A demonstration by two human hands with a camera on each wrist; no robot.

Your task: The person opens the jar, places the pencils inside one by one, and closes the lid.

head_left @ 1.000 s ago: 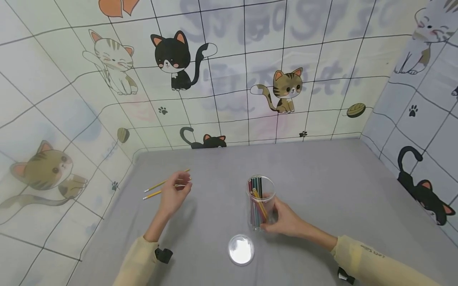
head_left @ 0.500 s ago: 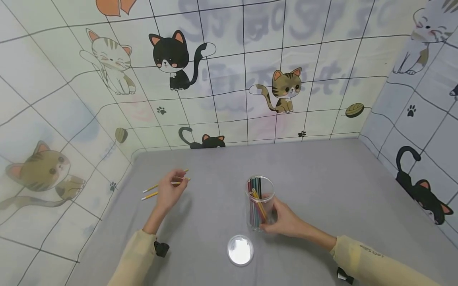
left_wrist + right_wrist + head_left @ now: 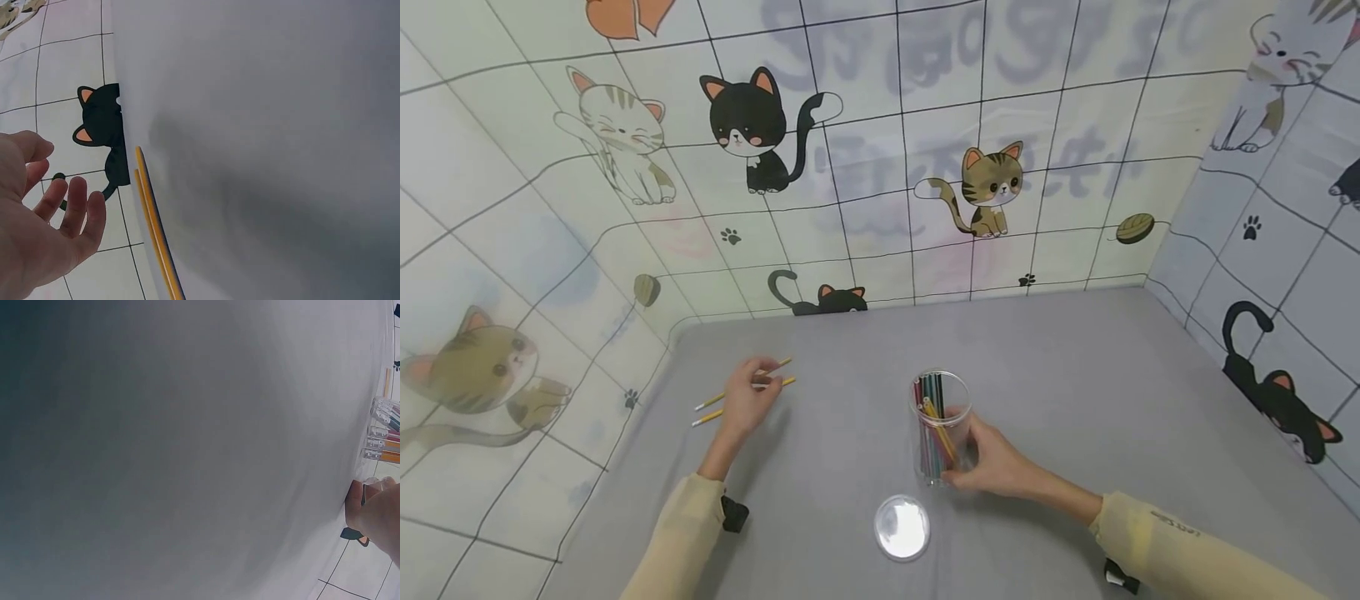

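Note:
My left hand (image 3: 748,400) is above two yellow pencils with white ends, at the left of the table. In the left wrist view its fingers are loosely bent with nothing between them, and the pencils (image 3: 152,219) lie side by side on the cloth. The far pencil (image 3: 709,402) and the near pencil (image 3: 706,417) are partly covered by the hand in the head view. A clear jar (image 3: 959,403) stands upright with several coloured pencils (image 3: 929,442) leaning inside. Low on its right side, my right hand (image 3: 996,461) grips it, thumb in front; its other fingers are mostly hidden.
A round clear lid (image 3: 902,527) lies flat in front of the jar, shining with reflected light. Grey cloth (image 3: 1060,358) covers the table. Cat-printed sheets (image 3: 880,167) rise along the back and both sides.
My left hand has drawn slightly back and to the left over the pencils, uncovering more of their far tips. The right hand keeps its hold on the jar. The head view has shifted slightly.

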